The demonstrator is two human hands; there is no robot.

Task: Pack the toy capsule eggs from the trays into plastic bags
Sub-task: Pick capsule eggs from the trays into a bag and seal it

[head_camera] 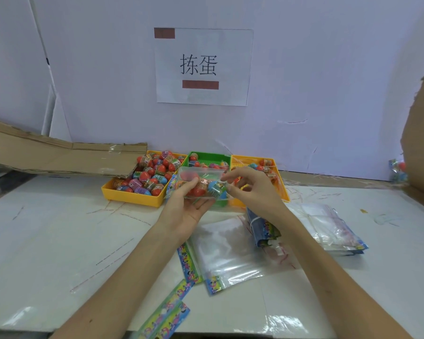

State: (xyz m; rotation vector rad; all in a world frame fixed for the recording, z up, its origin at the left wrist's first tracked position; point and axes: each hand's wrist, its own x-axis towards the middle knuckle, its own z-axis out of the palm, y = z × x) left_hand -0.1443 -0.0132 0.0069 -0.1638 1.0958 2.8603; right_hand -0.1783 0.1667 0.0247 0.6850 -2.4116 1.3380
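The plastic bag (201,171) is held up off the table (59,228), lying sideways between both hands. The left grip (186,204) cradles it from below, fingers curled round the underside and thumb pressing on a red egg (198,190) through the film. The right grip (252,189) is at the bag's right end, thumb and forefinger closed to a narrow pinch, apparently on the film edge beside a blue egg (217,188); its other fingers are loosely curled and hold nothing.

The loose capsule eggs lie just beyond the grips: a yellow tray (130,198), heaped full, beyond and to the left of the left grip, a green tray (206,157) straight behind the bag, and a second yellow tray (255,159) behind the right grip. Empty bags (225,248) lie flat below the right wrist, with a banded stack (328,226) further right.

The eggs look light, hard and smooth, with glossy wrap bands, so they will likely roll and slip; taking one across its middle suits them. The bag is thin, limp and slick. It holds no shape of its own, so it probably needs support under the load and a pinch on the mouth edge, or the eggs may slide out.
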